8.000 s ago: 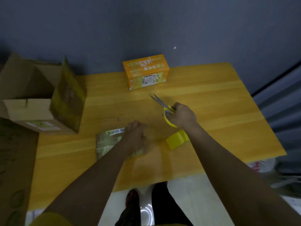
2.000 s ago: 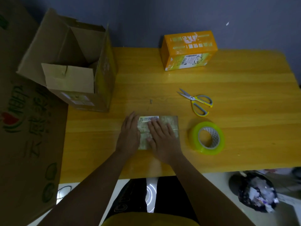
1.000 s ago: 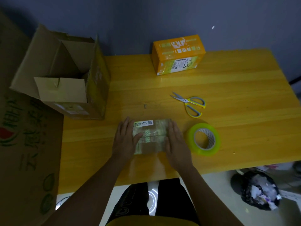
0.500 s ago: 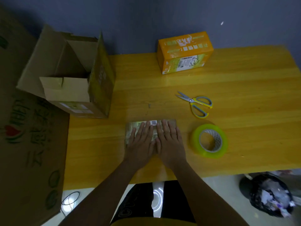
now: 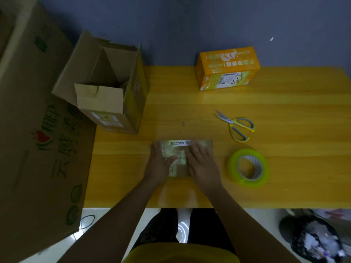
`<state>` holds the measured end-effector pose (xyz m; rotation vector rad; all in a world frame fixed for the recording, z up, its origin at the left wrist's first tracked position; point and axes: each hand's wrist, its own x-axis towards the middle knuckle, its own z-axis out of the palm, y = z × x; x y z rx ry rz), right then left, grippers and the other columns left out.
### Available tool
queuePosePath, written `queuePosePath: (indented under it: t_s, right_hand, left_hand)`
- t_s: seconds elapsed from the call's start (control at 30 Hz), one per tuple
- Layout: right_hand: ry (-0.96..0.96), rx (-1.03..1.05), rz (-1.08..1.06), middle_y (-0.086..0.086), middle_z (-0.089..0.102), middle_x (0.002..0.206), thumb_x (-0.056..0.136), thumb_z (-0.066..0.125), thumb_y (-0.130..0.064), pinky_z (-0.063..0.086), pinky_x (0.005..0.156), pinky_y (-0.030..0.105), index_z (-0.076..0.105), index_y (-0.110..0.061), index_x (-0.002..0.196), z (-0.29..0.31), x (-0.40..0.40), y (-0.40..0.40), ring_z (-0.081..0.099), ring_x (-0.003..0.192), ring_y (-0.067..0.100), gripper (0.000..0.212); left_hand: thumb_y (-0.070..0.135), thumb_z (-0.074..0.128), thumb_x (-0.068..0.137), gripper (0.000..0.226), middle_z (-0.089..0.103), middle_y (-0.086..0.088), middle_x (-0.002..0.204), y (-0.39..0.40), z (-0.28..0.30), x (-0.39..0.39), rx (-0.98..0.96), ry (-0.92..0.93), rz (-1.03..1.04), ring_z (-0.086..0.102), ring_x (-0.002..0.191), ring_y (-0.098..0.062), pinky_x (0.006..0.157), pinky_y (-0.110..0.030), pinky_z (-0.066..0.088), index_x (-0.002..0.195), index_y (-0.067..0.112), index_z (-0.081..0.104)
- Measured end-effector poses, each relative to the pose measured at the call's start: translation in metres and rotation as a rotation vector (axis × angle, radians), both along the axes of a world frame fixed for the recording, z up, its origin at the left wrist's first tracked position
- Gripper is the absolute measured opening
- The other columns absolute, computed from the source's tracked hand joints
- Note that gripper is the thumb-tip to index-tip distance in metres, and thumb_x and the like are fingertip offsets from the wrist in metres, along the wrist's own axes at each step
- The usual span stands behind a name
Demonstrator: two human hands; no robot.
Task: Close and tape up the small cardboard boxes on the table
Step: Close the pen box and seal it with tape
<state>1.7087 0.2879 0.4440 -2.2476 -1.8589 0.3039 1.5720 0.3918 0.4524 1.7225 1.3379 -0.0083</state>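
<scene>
Under both flat palms, the small box (image 5: 179, 158) is lying near the table's (image 5: 284, 103) front edge, its sides partly hidden. Left hand (image 5: 158, 165) and right hand (image 5: 202, 164) are pressing it with straight fingers, its long axis running left to right. Right of the fingers are sitting tape roll (image 5: 247, 167) and scissors (image 5: 236, 125)

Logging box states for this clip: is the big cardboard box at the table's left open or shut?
Open. The big cardboard box has its flaps standing up and apart, showing its dark inside.

Tape roll (image 5: 248, 167) just right of flat box (image 5: 182, 154)
</scene>
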Motion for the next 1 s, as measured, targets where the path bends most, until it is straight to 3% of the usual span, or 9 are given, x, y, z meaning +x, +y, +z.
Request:
queuePosePath:
  t_s: [0.13, 0.2, 0.33, 0.47, 0.57, 0.7, 0.8, 0.9, 1.0]
  right_hand:
    - [-0.036, -0.043, 0.13, 0.004, 0.035, 0.152, 0.1, 0.035, -0.037, 0.03, 0.113, 0.048, 0.042, -0.014, 0.144, -0.007, -0.007, -0.011, 0.032, 0.141, 0.024, 0.051]
    - [-0.056, -0.077, 0.038, 0.003, 0.034, 0.153, 0.099, 0.03, -0.039, 0.029, 0.112, 0.049, 0.042, -0.017, 0.145, -0.007, -0.002, -0.018, 0.033, 0.141, 0.022, 0.052]
    - [0.101, -0.128, -0.268, 0.004, 0.005, 0.16, 0.102, 0.026, -0.043, 0.003, 0.119, 0.039, 0.013, -0.017, 0.153, -0.009, 0.002, -0.032, -0.003, 0.148, 0.018, 0.059]
    - [0.582, 0.042, -0.681, 0.016, 0.031, 0.154, 0.101, 0.044, -0.029, 0.028, 0.11, 0.033, 0.023, -0.006, 0.151, 0.002, 0.002, -0.02, 0.03, 0.142, 0.029, 0.059]
    - [0.728, 0.03, -0.789, 0.019, 0.064, 0.12, 0.098, 0.052, -0.029, 0.048, 0.088, 0.042, 0.039, -0.008, 0.145, 0.001, 0.004, -0.011, 0.059, 0.111, 0.034, 0.053]
    - [0.945, -0.022, -0.821, 0.015, 0.064, 0.123, 0.098, 0.052, -0.019, 0.051, 0.088, 0.043, 0.055, -0.011, 0.131, -0.002, 0.02, -0.006, 0.062, 0.105, 0.027, 0.034]
    - [1.13, -0.158, -0.877, 0.012, 0.064, 0.12, 0.101, 0.048, -0.023, 0.053, 0.08, 0.044, 0.052, -0.019, 0.135, -0.003, 0.03, 0.0, 0.063, 0.097, 0.024, 0.035]
    - [1.131, -0.266, -0.949, 0.014, 0.051, 0.138, 0.102, 0.044, -0.03, 0.049, 0.095, 0.045, 0.042, -0.016, 0.143, -0.006, 0.031, 0.008, 0.054, 0.116, 0.033, 0.044]
    - [1.075, -0.145, -0.969, 0.022, 0.061, 0.122, 0.1, 0.048, -0.023, 0.05, 0.091, 0.05, 0.06, -0.012, 0.12, 0.005, 0.022, 0.007, 0.059, 0.099, 0.034, 0.026]
  left_hand:
    - [0.041, 0.059, 0.092, 0.097, 0.016, -0.009, 0.16, 0.002, -0.006, 0.003, -0.046, -0.054, 0.085, 0.034, 0.139, -0.026, 0.102, -0.034, 0.037, 0.152, 0.014, -0.012]
    - [0.043, 0.061, 0.09, 0.098, 0.02, -0.008, 0.159, 0.004, -0.008, 0.003, -0.065, -0.025, 0.117, 0.037, 0.137, -0.028, 0.1, -0.035, 0.039, 0.153, 0.014, -0.008]
    - [0.045, 0.068, 0.084, 0.085, 0.047, -0.013, 0.142, 0.015, -0.005, 0.006, -0.096, 0.101, 0.109, 0.051, 0.123, -0.033, 0.092, -0.038, 0.047, 0.148, 0.008, 0.025]
    - [0.06, 0.064, 0.081, 0.081, 0.062, -0.019, 0.119, 0.023, 0.005, 0.006, -0.029, 0.359, -0.077, 0.063, 0.102, -0.034, 0.072, -0.035, 0.049, 0.132, -0.001, 0.044]
    - [0.059, 0.065, 0.08, 0.076, 0.061, -0.022, 0.118, 0.023, 0.005, 0.006, 0.002, 0.35, -0.089, 0.062, 0.104, -0.035, 0.076, -0.039, 0.05, 0.125, -0.001, 0.052]
    - [0.055, 0.07, 0.078, 0.071, 0.062, -0.017, 0.12, 0.022, -0.001, 0.002, -0.072, 0.245, 0.027, 0.061, 0.105, -0.033, 0.078, -0.037, 0.049, 0.124, 0.003, 0.054]
    - [0.047, 0.073, 0.079, 0.06, 0.064, -0.013, 0.119, 0.018, -0.006, -0.001, -0.175, 0.119, 0.155, 0.062, 0.102, -0.03, 0.081, -0.037, 0.052, 0.121, 0.008, 0.057]
    - [0.04, 0.072, 0.083, 0.058, 0.059, -0.013, 0.125, 0.015, -0.002, 0.002, -0.254, 0.031, 0.244, 0.06, 0.107, -0.031, 0.083, -0.037, 0.051, 0.126, 0.008, 0.052]
    - [0.038, 0.068, 0.087, 0.068, 0.049, -0.015, 0.138, 0.016, 0.004, 0.003, -0.295, 0.023, 0.246, 0.052, 0.12, -0.035, 0.093, -0.042, 0.049, 0.139, 0.007, 0.038]
